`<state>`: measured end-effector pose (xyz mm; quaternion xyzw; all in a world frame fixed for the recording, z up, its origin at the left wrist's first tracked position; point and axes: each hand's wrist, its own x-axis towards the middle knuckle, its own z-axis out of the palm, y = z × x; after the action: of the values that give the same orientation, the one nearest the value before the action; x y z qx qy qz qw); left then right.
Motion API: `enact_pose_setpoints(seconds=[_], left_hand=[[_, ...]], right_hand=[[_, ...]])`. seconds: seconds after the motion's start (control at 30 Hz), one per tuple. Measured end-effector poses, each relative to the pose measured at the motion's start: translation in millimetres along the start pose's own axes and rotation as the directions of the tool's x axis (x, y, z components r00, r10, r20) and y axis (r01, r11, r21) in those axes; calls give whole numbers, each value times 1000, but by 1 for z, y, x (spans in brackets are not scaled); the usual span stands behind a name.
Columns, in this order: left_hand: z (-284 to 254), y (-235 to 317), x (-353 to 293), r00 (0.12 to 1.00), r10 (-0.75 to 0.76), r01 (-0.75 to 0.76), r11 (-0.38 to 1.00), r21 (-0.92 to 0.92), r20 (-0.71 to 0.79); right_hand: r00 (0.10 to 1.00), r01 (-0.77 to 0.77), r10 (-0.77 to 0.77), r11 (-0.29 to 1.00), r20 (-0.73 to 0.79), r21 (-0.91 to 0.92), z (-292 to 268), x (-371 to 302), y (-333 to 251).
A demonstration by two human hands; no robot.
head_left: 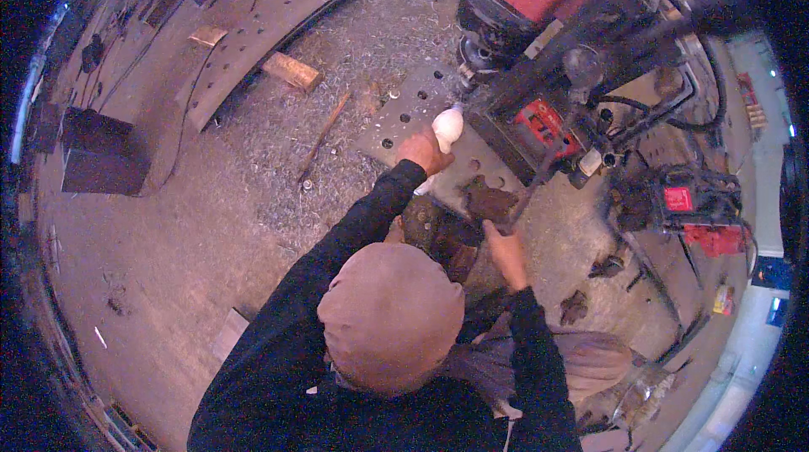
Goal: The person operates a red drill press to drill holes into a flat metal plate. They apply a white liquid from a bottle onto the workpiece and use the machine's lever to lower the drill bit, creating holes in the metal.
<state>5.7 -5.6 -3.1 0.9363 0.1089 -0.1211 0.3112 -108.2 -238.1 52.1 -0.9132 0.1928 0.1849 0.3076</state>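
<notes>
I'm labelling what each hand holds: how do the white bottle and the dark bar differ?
The white bottle is pale and rounded; the dark bar is straight and slender. The white bottle is in the left hand; the dark bar slants down to the right hand, apparently gripped there. Shared: each seems held by one bare hand.

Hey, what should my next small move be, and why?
Perhaps gently squeeze the white bottle in your left hand: its far end sits close to the red-and-black machine, over the holed plate, while your right hand holds the dark bar.
</notes>
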Motion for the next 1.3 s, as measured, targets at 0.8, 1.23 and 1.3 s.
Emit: enact_pose_setpoints(seconds=[0.8,1.23,1.3], left_hand=[[9,-5,19,999,35,-35,998,52,1],[2,3,23,993,-32,4,970,243,111],[0,-2,26,998,21,-35,976,217,65]], right_hand=[[967,-82,71,996,-244,-33,-77,-48,33],[961,125,-125,992,-245,-17,-140,-88,21],[938,179,-192,981,-288,-72,-146,-95,19]])
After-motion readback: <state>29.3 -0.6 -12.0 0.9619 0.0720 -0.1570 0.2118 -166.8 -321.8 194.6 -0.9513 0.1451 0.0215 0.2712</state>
